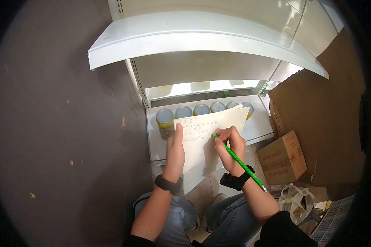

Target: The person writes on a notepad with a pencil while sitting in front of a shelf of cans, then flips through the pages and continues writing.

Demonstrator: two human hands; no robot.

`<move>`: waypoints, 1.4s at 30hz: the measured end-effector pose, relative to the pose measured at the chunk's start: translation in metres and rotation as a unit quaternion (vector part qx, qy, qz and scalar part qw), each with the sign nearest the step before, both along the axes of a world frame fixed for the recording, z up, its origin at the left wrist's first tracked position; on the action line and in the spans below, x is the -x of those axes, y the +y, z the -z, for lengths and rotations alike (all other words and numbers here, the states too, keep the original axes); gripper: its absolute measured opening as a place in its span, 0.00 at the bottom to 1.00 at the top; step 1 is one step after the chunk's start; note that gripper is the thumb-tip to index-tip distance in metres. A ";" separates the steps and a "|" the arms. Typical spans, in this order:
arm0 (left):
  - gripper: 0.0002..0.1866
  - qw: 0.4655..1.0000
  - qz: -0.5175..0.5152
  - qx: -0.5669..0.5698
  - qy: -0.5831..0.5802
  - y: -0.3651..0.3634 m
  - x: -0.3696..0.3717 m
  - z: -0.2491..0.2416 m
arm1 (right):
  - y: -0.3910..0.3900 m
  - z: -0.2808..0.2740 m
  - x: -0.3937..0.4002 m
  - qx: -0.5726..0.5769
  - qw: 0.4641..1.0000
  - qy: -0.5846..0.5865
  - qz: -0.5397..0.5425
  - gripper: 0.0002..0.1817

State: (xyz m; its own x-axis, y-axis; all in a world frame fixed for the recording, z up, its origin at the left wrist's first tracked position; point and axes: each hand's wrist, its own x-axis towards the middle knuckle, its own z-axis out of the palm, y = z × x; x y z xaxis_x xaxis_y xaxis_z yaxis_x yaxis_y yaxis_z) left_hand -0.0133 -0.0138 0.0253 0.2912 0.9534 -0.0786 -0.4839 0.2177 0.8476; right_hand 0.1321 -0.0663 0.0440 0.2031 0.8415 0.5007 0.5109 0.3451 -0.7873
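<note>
My left hand (176,150) grips the left edge of a white notepad (198,158), its thumb on the page. Handwritten marks cover the upper part of the sheet. My right hand (231,149) is closed round a green pencil (239,161), whose tip rests at or just above the page near the writing. The pencil's eraser end points down to the right, over my wrist. Behind the notepad's top edge, several cans with grey lids, such as the leftmost one (165,119), stand in a row on the low white shelf (157,149). The notepad partly hides them.
An upper white shelf (193,37) juts out above the cans. At the right are a closed cardboard box (282,158), a large brown cardboard sheet (321,111), a clear plastic bag (294,199) and a grey-blue plastic crate (333,220). A dark grey surface (70,123) fills the left side.
</note>
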 end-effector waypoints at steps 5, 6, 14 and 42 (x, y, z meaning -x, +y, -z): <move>0.28 1.000 -0.001 0.000 0.002 0.004 -0.001 0.006 | 0.001 0.001 0.000 -0.005 1.000 0.016 0.009 0.08; 0.28 1.000 0.000 -0.004 0.008 0.006 0.000 0.008 | 0.001 0.000 0.002 0.001 0.999 0.028 0.019 0.08; 0.27 0.999 -0.048 -0.003 0.000 0.019 0.004 0.013 | 0.018 -0.009 -0.033 -0.059 0.989 0.066 0.116 0.09; 0.31 0.996 -0.014 0.024 0.082 0.025 0.016 0.005 | 0.025 0.010 -0.049 0.131 0.964 0.230 0.033 0.22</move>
